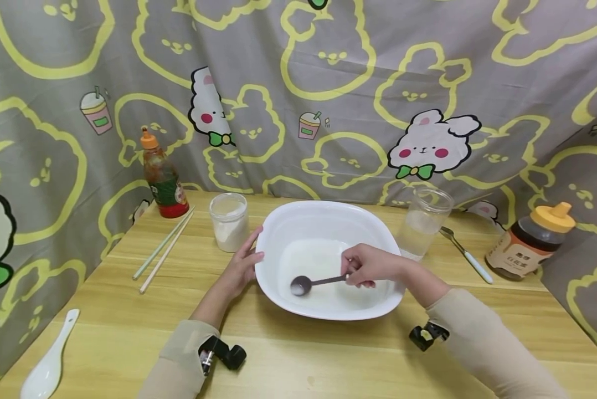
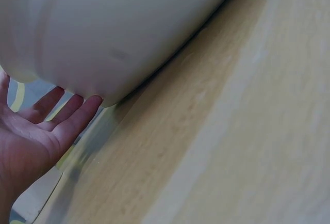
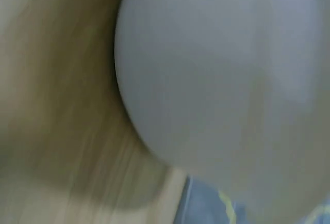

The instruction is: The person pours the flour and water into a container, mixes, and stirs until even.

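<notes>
- The right hand (image 1: 370,266) pinches the handle of a small dark metal spoon (image 1: 308,284), whose round end sits in the thin white liquid at the bottom of the wide white plastic basin (image 1: 323,217); the basin stands on the pale wooden table (image 1: 298,354) directly between the two hands.
- The left hand (image 1: 241,266) lies open against the basin's outer wall, fingers straight and thumb on the rim (the left wrist view shows the fingers (image 2: 67,113) touching the underside curve), so it steadies by pressure alone. A brisk stir could, I judge, slide the basin away from that palm.
- The liquid layer is shallow; a fast sweep of the spoon would likely fling drops over the low near rim toward the sleeves.
- Just beyond the left hand stands a clear jar of white powder (image 1: 228,221), and just beyond the right wrist a clear empty-looking glass jar (image 1: 423,228); an elbow swing or a shoved basin could tip either one.
- The right wrist view is blurred, so how the fingers sit on the handle cannot be checked there.
</notes>
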`<state>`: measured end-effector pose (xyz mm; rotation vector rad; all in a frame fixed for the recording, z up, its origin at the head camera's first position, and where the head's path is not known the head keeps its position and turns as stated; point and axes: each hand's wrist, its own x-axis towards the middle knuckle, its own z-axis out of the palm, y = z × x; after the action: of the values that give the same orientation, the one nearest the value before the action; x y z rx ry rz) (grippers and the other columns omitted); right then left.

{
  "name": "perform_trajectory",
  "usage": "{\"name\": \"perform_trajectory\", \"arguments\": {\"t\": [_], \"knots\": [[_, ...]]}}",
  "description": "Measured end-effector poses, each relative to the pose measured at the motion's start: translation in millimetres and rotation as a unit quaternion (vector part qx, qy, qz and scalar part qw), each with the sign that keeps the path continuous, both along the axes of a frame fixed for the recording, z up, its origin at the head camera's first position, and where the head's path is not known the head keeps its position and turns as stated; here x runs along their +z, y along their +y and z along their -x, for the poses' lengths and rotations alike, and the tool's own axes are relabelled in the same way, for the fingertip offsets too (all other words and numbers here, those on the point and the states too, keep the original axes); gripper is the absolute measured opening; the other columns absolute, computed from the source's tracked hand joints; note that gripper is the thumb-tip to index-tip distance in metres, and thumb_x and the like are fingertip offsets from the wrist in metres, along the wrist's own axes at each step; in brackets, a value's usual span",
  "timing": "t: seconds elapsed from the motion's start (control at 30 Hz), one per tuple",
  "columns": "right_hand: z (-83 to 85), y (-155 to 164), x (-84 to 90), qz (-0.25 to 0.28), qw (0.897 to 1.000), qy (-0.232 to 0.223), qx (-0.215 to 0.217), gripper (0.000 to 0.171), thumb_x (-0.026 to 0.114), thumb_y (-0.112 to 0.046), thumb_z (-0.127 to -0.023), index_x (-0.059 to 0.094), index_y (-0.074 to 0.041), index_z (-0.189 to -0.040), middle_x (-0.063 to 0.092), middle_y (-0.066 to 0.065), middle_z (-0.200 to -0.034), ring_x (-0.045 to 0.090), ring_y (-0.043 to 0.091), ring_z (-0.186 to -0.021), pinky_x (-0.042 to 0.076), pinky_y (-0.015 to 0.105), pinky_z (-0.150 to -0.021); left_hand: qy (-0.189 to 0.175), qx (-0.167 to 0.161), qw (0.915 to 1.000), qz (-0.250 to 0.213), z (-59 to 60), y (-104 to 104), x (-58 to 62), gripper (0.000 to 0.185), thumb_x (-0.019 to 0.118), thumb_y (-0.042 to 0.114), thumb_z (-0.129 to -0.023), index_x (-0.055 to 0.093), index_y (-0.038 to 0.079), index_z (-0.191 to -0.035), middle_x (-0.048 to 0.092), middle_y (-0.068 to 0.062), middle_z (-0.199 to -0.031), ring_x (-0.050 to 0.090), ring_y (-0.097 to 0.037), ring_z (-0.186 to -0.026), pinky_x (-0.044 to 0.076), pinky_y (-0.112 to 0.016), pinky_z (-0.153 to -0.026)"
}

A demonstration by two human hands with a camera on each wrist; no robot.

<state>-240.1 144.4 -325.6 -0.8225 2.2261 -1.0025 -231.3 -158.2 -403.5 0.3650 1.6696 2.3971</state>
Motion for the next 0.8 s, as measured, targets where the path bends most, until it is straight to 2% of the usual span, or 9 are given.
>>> {"name": "perform_trajectory", "arguments": {"t": [0.13, 0.23, 0.4, 0.5, 0.63, 0.8], "knots": [[5.1, -17, -8.9, 0.001, 0.998, 0.047, -0.051, 0.006, 0.057, 0.002, -0.076, 0.054, -0.002, -0.080, 0.052, 0.005, -0.053, 0.043, 0.012, -0.039, 0.039, 0.024, -0.036, 0.000, -0.002, 1.0000, 0.000, 0.1, 1, -1.0, 0.066, 0.047, 0.011, -0.081, 0.017, 0.023, -0.139, 0.025, -0.022, -0.133, 0.044, -0.034, -0.103, 0.047, -0.039, -0.071], [9.6, -21, -9.8, -0.018, 0.990, 0.090, -0.104, 0.007, 0.057, 0.002, -0.074, 0.053, -0.002, -0.079, 0.051, 0.004, -0.052, 0.045, 0.013, -0.040, 0.041, 0.026, -0.036, -0.001, -0.001, 1.0000, 0.001, 0.4, 1, -0.9, 0.066, 0.047, 0.011, -0.081, 0.018, 0.024, -0.139, 0.026, -0.022, -0.132, 0.043, -0.035, -0.104, 0.046, -0.040, -0.072], [17.7, -7, -7.8, -0.048, 0.973, 0.150, -0.169, 0.009, 0.053, 0.005, -0.069, 0.051, -0.001, -0.075, 0.051, 0.004, -0.049, 0.045, 0.013, -0.038, 0.041, 0.026, -0.035, -0.006, 0.001, 1.0000, 0.000, 0.8, 0, 0.0, 0.066, 0.047, 0.011, -0.081, 0.017, 0.024, -0.139, 0.027, -0.023, -0.131, 0.037, -0.042, -0.108, 0.044, -0.045, -0.076], [19.3, 12, -4.4, -0.061, 0.968, 0.155, -0.185, 0.009, 0.053, 0.006, -0.068, 0.050, -0.001, -0.074, 0.050, 0.003, -0.049, 0.043, 0.012, -0.037, 0.039, 0.024, -0.034, -0.009, -0.001, 1.0000, 0.003, 1.4, 0, 0.4, 0.066, 0.047, 0.010, -0.081, 0.017, 0.023, -0.139, 0.026, -0.023, -0.131, 0.039, -0.041, -0.106, 0.044, -0.044, -0.075], [15.9, 35, 6.9, -0.083, 0.975, 0.128, -0.163, 0.008, 0.054, 0.004, -0.069, 0.051, -0.001, -0.074, 0.049, 0.004, -0.050, 0.042, 0.012, -0.039, 0.037, 0.024, -0.035, -0.013, 0.000, 0.9999, 0.004, 1.8, -1, 0.1, 0.066, 0.048, 0.011, -0.081, 0.018, 0.024, -0.138, 0.026, -0.023, -0.131, 0.041, -0.039, -0.105, 0.047, -0.040, -0.072], [8.3, 55, 23.8, -0.095, 0.989, 0.092, -0.072, 0.008, 0.056, 0.003, -0.071, 0.052, -0.003, -0.073, 0.049, 0.004, -0.051, 0.042, 0.012, -0.039, 0.037, 0.024, -0.034, -0.007, -0.002, 1.0000, 0.000, 1.3, 0, -0.3, 0.068, 0.050, 0.013, -0.080, 0.017, 0.024, -0.139, 0.024, -0.025, -0.132, 0.035, -0.044, -0.109, 0.047, -0.040, -0.072]]}}
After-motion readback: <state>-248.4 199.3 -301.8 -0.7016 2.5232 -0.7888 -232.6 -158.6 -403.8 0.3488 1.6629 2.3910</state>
